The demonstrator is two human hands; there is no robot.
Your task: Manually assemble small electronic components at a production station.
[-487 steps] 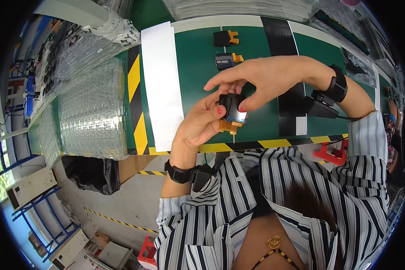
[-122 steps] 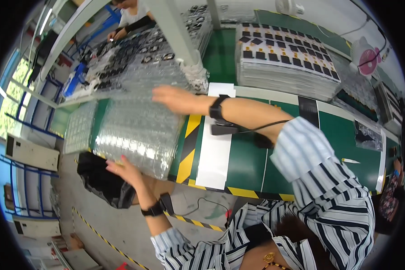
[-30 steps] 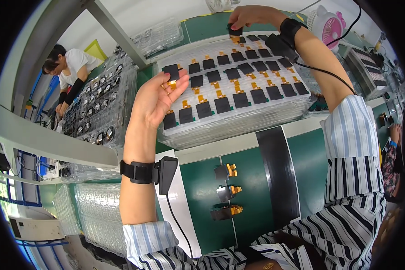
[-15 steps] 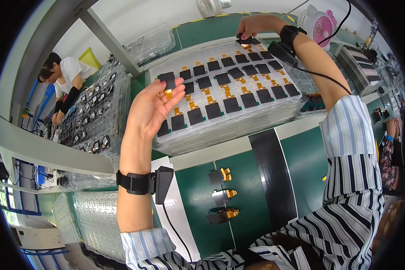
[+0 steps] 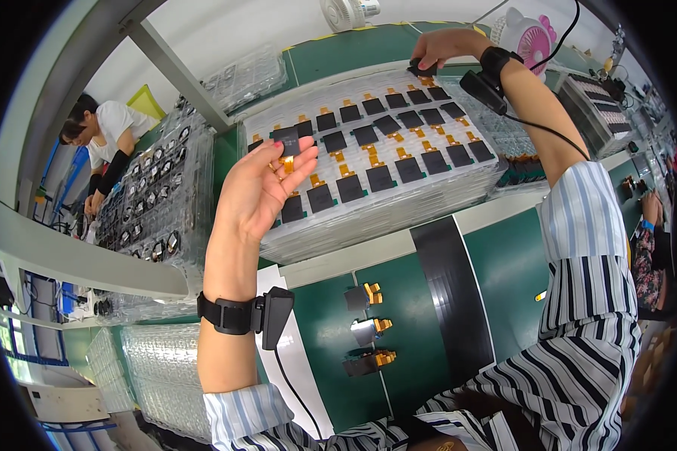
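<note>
My left hand [image 5: 257, 184] is raised over the near left part of a clear plastic tray [image 5: 338, 229], which tops a stack. Its thumb and fingers pinch a dark square screen module [image 5: 287, 140] with a gold flex cable hanging from it. At the tray's far right corner, my right hand [image 5: 445, 48] grips another dark screen module [image 5: 423, 68], its gold cable partly in sight below. Rows of similar modules [image 5: 380, 179] lie across the tray, black squares with gold cables. Fingertips of the right hand are partly hidden by its own back.
Three loose modules [image 5: 362, 331] lie on the green table mat [image 5: 316, 301], between a white sheet [image 5: 308, 391] and a black strip [image 5: 453, 293]. A metal frame post [image 5: 180, 71] rises at left. Beyond it a co-worker [image 5: 113, 131] sits by trays of round parts. Fans stand behind.
Both hands have shifted slightly to the right relative to the tray, each still with its module. The view has tilted a little; the loose modules on the mat lie as before.
</note>
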